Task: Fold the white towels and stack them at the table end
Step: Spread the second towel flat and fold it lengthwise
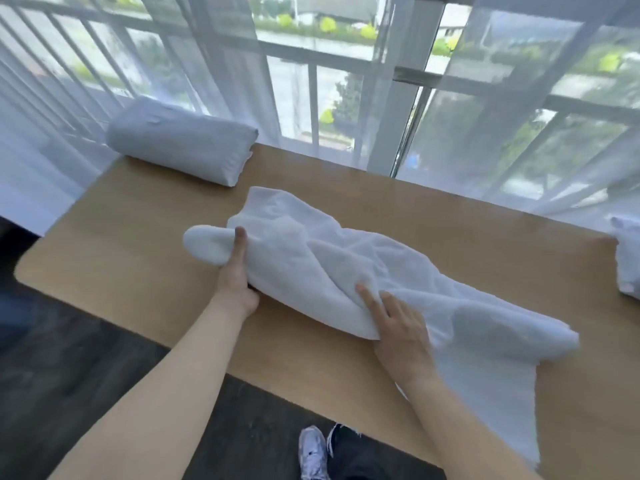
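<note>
Far left, at the table (114,237) end by the window: one folded towel (180,145), white, tidy block, lying alone. Looks like the start of the stack, parked there so it's out of the working space.

Moving right, middle of the table: loose towel (363,271), white, rumpled, running diagonally from far-left to near-right, its near-right part hanging off the near table edge. Not flat yet, so I'd say the fold on this one is only beginning.

Left hand (237,271) is at the towel's left end. Thumb on top, other fingers tucked under the cloth, pinching a bunched corner that sticks out past it to the left. Probably holding that end as an anchor so the cloth can be pulled straight.

Right hand (394,323) is further right, on the near edge of the towel. Fingers long and slightly spread on top of the fabric; whether the thumb catches the edge underneath I cannot tell, there is motion blur here. Seems placed to smooth or drag the near side.

Far right edge: another white towel (628,261), crumpled, only partly in view, apart from the one in hand. Likely waiting its turn.

Behind everything: sheer curtain (519,98) over the window. Below the near table edge, a shoe (311,452) on dark floor.
</note>
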Motion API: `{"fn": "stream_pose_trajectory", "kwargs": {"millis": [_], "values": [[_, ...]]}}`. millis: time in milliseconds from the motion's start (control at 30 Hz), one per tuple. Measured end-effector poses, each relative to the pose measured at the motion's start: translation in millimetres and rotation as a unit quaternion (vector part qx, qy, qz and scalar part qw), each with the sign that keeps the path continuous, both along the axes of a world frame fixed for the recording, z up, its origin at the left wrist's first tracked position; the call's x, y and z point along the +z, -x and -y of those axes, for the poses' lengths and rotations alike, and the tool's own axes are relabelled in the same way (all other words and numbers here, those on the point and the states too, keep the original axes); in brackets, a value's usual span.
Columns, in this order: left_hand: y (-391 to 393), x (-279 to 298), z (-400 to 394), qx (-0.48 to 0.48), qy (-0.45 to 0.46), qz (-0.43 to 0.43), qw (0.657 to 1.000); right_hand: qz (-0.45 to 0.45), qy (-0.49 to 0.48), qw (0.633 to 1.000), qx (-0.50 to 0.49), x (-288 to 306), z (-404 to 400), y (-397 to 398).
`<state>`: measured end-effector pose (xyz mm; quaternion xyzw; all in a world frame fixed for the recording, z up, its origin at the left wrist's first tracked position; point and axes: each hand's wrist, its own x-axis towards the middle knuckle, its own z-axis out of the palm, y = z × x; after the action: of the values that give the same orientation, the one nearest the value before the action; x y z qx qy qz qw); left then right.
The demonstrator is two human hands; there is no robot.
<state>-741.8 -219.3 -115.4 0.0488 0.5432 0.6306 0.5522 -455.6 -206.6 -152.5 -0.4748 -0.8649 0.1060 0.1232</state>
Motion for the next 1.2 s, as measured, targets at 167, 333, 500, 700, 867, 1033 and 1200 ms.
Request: {"fn": "stream_pose_trajectory", "kwargs": {"millis": [167, 333, 500, 700, 867, 1033, 1200], "values": [[26, -7, -12, 0.062, 0.003, 0.004, 0.998, -0.053, 0.061, 0.996, 0.024, -10, -27, 14], [55, -1, -33, 0.025, -0.076, -0.036, 0.996, -0.049, 0.120, 0.991, 0.018, -12, -51, 15], [73, -6, -46, 0.046, -0.084, 0.019, 0.995, -0.012, 0.163, 0.986, -0.009, -11, -50, 24], [114, -27, -40, -0.001, -0.010, 0.013, 1.000, 0.066, 0.196, 0.975, -0.077, -12, -25, 42], [160, -46, -3, -0.057, 0.035, -0.078, 0.995, 0.173, 0.194, 0.953, -0.156, -17, -3, 71], [182, -53, 35, -0.087, 0.057, -0.041, 0.994, 0.220, 0.219, 0.936, -0.166, -12, 14, 78], [226, -53, 54, -0.117, 0.025, 0.160, 0.980, 0.240, 0.252, 0.921, -0.172, -9, 30, 69]]}}
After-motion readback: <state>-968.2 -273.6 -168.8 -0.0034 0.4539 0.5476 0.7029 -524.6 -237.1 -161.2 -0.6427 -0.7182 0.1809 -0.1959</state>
